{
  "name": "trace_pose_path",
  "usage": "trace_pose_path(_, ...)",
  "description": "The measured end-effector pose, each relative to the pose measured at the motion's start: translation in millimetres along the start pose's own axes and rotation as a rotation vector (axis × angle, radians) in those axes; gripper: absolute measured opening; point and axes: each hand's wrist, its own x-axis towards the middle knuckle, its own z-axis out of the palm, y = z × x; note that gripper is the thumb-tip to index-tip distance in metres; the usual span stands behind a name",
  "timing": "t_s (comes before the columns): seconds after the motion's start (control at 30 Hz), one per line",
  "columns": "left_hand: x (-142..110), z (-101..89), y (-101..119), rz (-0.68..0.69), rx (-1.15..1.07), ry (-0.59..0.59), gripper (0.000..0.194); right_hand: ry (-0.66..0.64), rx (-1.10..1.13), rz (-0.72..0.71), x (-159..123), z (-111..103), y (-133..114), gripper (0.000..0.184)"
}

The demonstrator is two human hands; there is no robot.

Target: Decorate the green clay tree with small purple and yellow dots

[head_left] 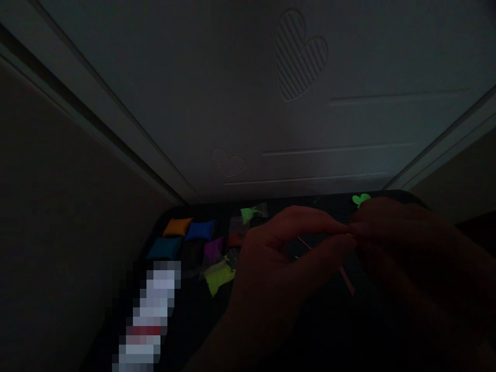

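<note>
My left hand (287,263) and my right hand (411,258) meet fingertip to fingertip over the dark table. Thumb and forefinger of each are pinched together. A tiny yellowish speck shows between the fingertips, too small and dim to name. Under the hands lies a thin pink stick-like tool (347,281), partly covered by my left hand. Just behind my right hand sits a bright green piece with rounded lobes (361,200). Left of my left hand lies an opened yellow packet (219,276), its contents looking like soft clay.
Small packets lie at the table's left: orange (177,227), blue (200,231), teal (165,248), purple (213,250), red (234,239) and light green (250,214). A blurred-out white object (155,310) is at front left. A pale panel with hearts (302,129) rises behind the table (209,330).
</note>
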Motion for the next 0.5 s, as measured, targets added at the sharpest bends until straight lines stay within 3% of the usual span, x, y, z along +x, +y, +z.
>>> trace_pose_path(0.13,0.7,0.4,-0.9,0.029,-0.012,0.046,0.008,-0.018,-0.018,0.046,-1.9,0.9,0.2,0.033)
trace_pose_path(0.5,0.0,1.2,0.5,0.070,0.023,0.084,0.007,-0.020,-0.104,-0.044,2.3,-3.3,-1.4,0.032)
